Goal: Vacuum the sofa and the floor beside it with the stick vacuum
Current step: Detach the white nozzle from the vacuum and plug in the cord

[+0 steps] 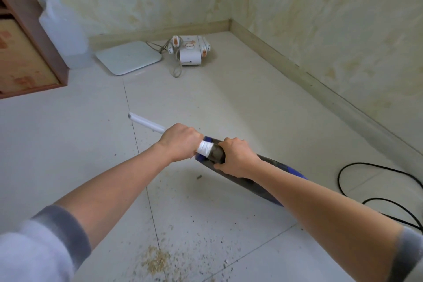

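Note:
I hold the vacuum above the tiled floor in the head view. Its dark grey and blue body [265, 176] runs from the centre toward the lower right. My right hand [235, 158] grips the front of that body. A white crevice nozzle [146, 123] sticks out to the upper left, and my left hand [180, 141] is wrapped round its base. White tape [205, 147] is wound round the joint between my hands. Crumbs and sawdust [155, 263] lie scattered on the tiles below. No sofa is in sight.
A black cord [357, 165] loops over the floor at right. In the far corner sit a flat white scale [128, 57] and a small white appliance [191, 50] with a cable. A plastic jug [64, 30] stands beside a brown cabinet [29, 52] at left.

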### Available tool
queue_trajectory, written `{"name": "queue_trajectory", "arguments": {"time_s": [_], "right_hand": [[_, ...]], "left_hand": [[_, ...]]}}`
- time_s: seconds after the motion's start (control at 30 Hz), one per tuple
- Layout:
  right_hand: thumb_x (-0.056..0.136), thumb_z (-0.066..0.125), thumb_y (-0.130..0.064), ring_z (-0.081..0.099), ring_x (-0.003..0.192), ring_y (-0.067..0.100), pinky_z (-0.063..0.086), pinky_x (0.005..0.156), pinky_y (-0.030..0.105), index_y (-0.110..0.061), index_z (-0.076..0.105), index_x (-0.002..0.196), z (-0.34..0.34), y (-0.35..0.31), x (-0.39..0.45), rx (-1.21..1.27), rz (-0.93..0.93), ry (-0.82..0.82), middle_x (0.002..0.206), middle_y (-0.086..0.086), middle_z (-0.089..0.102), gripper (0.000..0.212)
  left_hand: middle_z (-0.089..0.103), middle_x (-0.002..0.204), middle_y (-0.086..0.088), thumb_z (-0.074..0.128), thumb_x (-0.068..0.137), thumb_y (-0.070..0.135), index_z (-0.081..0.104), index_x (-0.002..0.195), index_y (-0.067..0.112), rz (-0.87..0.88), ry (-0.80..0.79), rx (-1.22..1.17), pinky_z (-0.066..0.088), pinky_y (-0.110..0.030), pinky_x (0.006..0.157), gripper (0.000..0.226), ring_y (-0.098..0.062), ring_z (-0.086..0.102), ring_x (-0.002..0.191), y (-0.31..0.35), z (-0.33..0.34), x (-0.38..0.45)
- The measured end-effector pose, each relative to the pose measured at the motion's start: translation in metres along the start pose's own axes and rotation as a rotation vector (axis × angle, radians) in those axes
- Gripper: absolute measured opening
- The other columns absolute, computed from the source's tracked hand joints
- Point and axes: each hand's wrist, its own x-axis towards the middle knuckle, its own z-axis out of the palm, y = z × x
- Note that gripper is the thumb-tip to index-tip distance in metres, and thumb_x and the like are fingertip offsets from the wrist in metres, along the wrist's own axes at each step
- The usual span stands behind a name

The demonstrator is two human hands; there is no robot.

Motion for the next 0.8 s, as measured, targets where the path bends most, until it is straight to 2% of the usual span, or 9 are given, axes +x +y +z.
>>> {"name": "queue_trajectory", "arguments": {"time_s": [0.13,0.4,0.53,0.63,0.8], "right_hand": [[0.085,0.062,-0.034,0.05,0.077,0.024,0.034,0.066,0.028,-0.015,0.06,0.101,0.002,0.002,0.001,-0.008,-0.015,-0.001,0.09,0.003,0.052,0.025],[0.083,0.062,-0.034,0.05,0.074,0.023,0.035,0.064,0.026,-0.015,0.06,0.097,-0.012,0.01,0.007,0.0,-0.007,-0.021,0.084,0.002,0.059,0.024],[0.082,0.063,-0.037,0.052,0.073,0.024,0.039,0.063,0.028,-0.016,0.062,0.097,-0.006,0.01,0.008,0.044,0.04,0.03,0.09,0.004,0.064,0.026],[0.081,0.066,-0.034,0.052,0.074,0.023,0.039,0.063,0.028,-0.017,0.063,0.101,-0.003,0.01,0.008,0.078,0.058,0.042,0.092,0.004,0.065,0.026],[0.08,0.067,-0.032,0.06,0.082,0.026,0.042,0.064,0.029,-0.016,0.063,0.102,0.0,0.01,0.007,0.12,0.064,0.051,0.093,0.004,0.066,0.028]], "left_hand": [[0.066,0.101,-0.001,0.047,0.09,0.014,0.058,0.107,0.019,-0.064,0.02,0.016,0.034,-0.03,0.065,0.021,-0.025,0.063,0.088,0.009,0.007,-0.001],[0.066,0.099,0.0,0.046,0.09,0.012,0.057,0.103,0.019,-0.089,0.078,-0.01,0.038,-0.03,0.065,0.019,-0.023,0.062,0.085,0.01,0.0,0.01],[0.056,0.081,0.0,0.056,0.082,0.016,0.049,0.082,0.019,-0.094,-0.056,-0.109,0.036,-0.03,0.064,0.007,-0.024,0.052,0.073,0.01,-0.016,0.018],[0.045,0.067,0.004,0.061,0.079,0.02,0.042,0.069,0.019,-0.09,-0.165,-0.18,0.039,-0.029,0.062,0.022,-0.024,0.052,0.07,0.008,-0.025,0.021],[0.047,0.067,0.002,0.058,0.079,0.016,0.041,0.067,0.018,-0.089,-0.308,-0.261,0.036,-0.026,0.051,0.021,-0.018,0.045,0.057,0.003,-0.029,0.027]]}}
